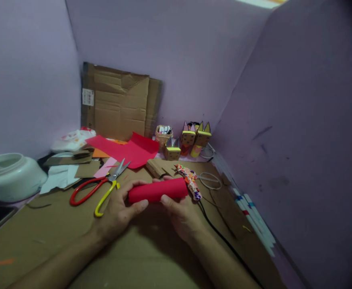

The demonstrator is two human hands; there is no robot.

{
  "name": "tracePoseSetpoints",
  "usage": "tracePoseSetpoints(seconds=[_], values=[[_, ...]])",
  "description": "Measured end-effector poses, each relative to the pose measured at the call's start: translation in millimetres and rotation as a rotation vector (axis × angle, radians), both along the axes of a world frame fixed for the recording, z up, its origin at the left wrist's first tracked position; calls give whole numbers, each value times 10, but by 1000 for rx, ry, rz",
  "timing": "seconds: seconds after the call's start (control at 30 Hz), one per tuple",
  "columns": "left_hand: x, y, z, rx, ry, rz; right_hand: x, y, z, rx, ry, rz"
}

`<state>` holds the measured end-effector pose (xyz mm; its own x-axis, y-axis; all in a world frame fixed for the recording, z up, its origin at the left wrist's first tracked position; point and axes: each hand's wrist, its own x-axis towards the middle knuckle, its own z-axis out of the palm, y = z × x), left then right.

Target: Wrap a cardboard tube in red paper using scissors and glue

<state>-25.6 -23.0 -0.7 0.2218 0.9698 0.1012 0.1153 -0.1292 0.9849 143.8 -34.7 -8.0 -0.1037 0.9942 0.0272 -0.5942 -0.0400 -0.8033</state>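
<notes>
A red paper-covered roll (158, 190) lies crosswise just above the brown cardboard work surface (152, 257). My left hand (120, 210) wraps its left end, thumb lying along the front. Its right half rests in my right hand (180, 212), whose fingers curl up around it from below. Scissors (99, 188) with one red and one yellow handle lie just left of my left hand. A patterned glue gun (189, 180) with a black cord sits right behind the roll's right end.
Red paper sheets (127, 149) and paper scraps lie behind the scissors. Three small cardboard figures (191, 141) and a little basket (163, 135) stand by the back wall. Flattened cardboard (118, 102) leans there. A white pot (10, 176) sits at left. A wire ring (210, 180) lies at right.
</notes>
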Motion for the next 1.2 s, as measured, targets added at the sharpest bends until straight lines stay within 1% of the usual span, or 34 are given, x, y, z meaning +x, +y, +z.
tracePoseSetpoints(seconds=[0.1,0.2,0.3,0.4,0.43,0.5,0.57,0.63,0.7,0.77,0.8,0.83,0.87,0.93,1.03,1.1,1.2], values=[[-52,63,-39,-220,-282,-98,74,39,57,147,-226,-175],[-55,95,-101,-393,-442,-173,84,45,86,235,-366,-234],[-49,93,-125,-538,-513,-225,66,25,104,277,-399,-232],[-53,78,-98,-638,-537,-242,68,-3,138,360,-466,-199],[-52,71,-86,-660,-539,-262,70,-15,146,396,-494,-186],[-40,53,-74,-683,-540,-344,68,-41,146,462,-529,-143],[-9,35,-96,-670,-519,-433,59,-72,132,511,-554,-103],[32,34,-163,-583,-469,-448,55,-104,130,553,-615,-134],[59,63,-264,-440,-397,-409,66,-127,152,573,-723,-260],[53,111,-364,-297,-341,-346,85,-119,177,543,-806,-397],[36,135,-399,-244,-320,-306,92,-98,176,517,-821,-433],[14,153,-417,-204,-298,-256,95,-65,160,490,-822,-439],[-11,163,-418,-185,-270,-213,91,-22,127,464,-807,-409],[-56,161,-377,-188,-221,-143,73,78,18,404,-772,-276],[-80,128,-286,-221,-191,-97,49,189,-155,299,-693,-149],[-66,109,-259,-226,-182,-100,49,213,-213,274,-648,-127],[-26,97,-266,-219,-169,-122,55,211,-216,276,-667,-117]])
